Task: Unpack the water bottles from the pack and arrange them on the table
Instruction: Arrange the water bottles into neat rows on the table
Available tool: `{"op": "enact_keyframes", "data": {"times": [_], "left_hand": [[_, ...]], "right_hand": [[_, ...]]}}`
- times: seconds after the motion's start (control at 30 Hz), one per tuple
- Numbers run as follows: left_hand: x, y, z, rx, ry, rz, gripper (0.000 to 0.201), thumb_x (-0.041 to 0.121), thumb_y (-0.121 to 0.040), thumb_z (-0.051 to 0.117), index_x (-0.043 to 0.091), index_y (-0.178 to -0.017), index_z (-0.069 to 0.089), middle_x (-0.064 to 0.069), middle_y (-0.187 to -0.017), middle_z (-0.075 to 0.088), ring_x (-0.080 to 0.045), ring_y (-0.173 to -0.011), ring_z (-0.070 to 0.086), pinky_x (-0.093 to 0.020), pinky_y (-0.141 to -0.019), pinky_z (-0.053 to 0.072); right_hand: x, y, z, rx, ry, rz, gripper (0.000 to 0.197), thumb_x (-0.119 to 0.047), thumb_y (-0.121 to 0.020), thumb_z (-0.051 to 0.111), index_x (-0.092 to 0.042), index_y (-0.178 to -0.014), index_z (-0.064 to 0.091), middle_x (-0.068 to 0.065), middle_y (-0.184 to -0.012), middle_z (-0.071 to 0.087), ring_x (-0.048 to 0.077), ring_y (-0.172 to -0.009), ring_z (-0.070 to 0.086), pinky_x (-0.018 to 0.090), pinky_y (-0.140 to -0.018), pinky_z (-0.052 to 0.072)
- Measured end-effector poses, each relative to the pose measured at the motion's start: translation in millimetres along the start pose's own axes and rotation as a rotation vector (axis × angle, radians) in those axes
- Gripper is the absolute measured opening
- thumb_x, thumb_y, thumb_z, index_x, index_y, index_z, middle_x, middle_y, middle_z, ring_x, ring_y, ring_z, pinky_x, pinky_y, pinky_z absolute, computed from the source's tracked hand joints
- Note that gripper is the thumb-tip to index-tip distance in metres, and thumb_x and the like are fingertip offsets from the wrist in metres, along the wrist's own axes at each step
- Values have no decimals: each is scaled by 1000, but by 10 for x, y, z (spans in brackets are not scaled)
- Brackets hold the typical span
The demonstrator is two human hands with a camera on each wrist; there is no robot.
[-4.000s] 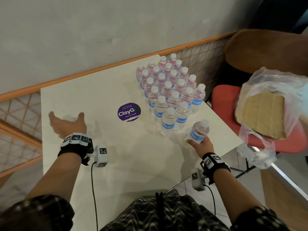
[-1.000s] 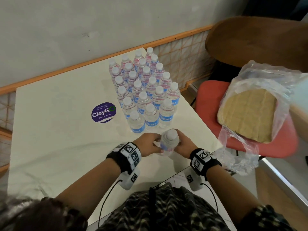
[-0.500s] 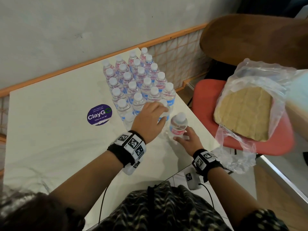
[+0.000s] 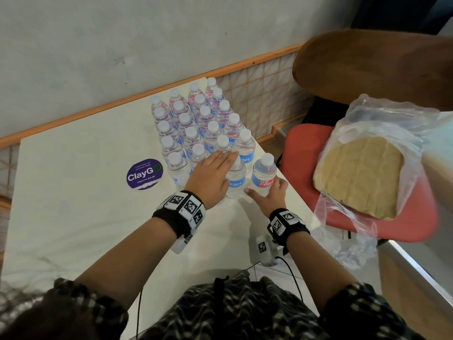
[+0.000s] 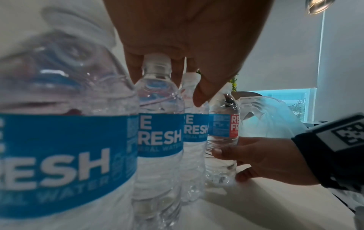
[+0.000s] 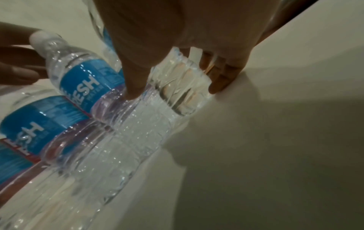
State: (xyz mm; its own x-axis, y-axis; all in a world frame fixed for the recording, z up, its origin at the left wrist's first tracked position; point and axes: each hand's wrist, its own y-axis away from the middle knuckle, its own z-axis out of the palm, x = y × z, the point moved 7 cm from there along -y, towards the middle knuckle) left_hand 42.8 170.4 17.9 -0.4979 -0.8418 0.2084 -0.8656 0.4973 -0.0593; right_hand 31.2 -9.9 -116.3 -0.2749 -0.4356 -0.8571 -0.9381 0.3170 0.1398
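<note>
From the head view, my right hand point(image 4: 268, 197) is closing its grip around the base of a water bottle point(image 4: 263, 174) standing at 3 o'clock of the bottle cluster point(image 4: 196, 128) on the counter point(image 4: 73, 204). My left hand point(image 4: 212, 174) is lying flat-fingered over the front caps.

From the left wrist, my straight fingers point(image 5: 204, 91) are resting on caps.

From the right wrist, my thumb point(image 6: 133, 87) is pressing the bottle's ribbed base.

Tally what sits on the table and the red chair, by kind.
Water bottles: 24, four columns of six; left hand covers some front ones, right hand grips one
Purple sticker: 1
Plastic wrap: 1
Cardboard sheet: 1
Total: 27
</note>
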Motion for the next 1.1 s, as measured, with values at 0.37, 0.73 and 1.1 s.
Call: {"op": "enact_keyframes", "data": {"times": [0.37,0.73,1.1], "left_hand": [[21,23,10,76,-37,30,68,21,-87,54,15,-149,26,-4,-149,38,-25,-140,31,-40,-109,37],[23,34,9,84,-36,29,69,20,-86,55,16,-149,26,-1,-149,39,-23,-140,31,-38,-107,40],[14,29,23,87,-35,23,70,20,-85,55,16,-148,26,-2,-148,40,-24,-139,33,-40,-107,41]], "right_hand": [[7,-173,23,-169,-36,-84,59,-22,-90,60,-22,-142,32,5,-145,39,23,-134,38,45,-111,32],[-42,-240,13,-92,4,-28,66,-38,-74,76,-29,-130,43,-5,-119,55,26,-114,47,43,-98,40],[49,-120,-79,-253,-164,-37,60,-17,-91,60,-22,-143,30,0,-144,42,18,-130,41,29,-97,37]]}}
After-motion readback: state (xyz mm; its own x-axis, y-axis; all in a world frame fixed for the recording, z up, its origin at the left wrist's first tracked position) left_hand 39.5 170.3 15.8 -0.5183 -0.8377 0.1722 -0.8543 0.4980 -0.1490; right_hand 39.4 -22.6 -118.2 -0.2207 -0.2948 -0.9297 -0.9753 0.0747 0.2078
